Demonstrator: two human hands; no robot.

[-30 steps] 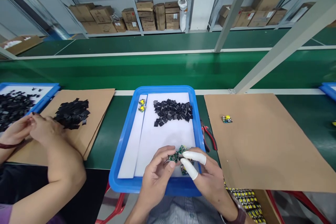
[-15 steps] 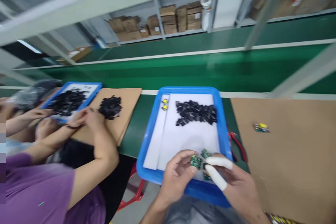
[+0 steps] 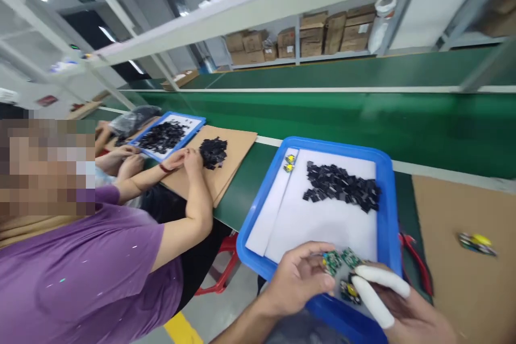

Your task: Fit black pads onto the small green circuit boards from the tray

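My left hand (image 3: pixel 300 279) pinches a small green circuit board (image 3: pixel 332 262) between thumb and fingers, over the front of the blue tray (image 3: pixel 258 269). My right hand (image 3: pixel 397 295) has white covers on thumb and forefinger. Their tips are closed on a small dark piece (image 3: pixel 352 278), mostly hidden, close beside that board. Another green board (image 3: pixel 350 258) is just above the right fingertips, and a board with a yellow part (image 3: pixel 351 291) shows below them. Whether these two are held or lie in the tray, I cannot tell. Black square pieces (image 3: pixel 342 185) lie heaped on the tray's white liner.
Two yellow-topped boards (image 3: pixel 289 163) sit at the tray's left. Red-handled pliers (image 3: pixel 417 266) lie right of it, beside cardboard (image 3: pixel 451 290) bearing another board (image 3: pixel 478 243). A co-worker in a purple shirt (image 3: pixel 108 258) handles black pieces (image 3: pixel 213 152) at the left.
The view has swung left, so the tray and hands appear further right. Both hands stay close together over the tray front. More of the yellow-part board shows below the right fingertips.
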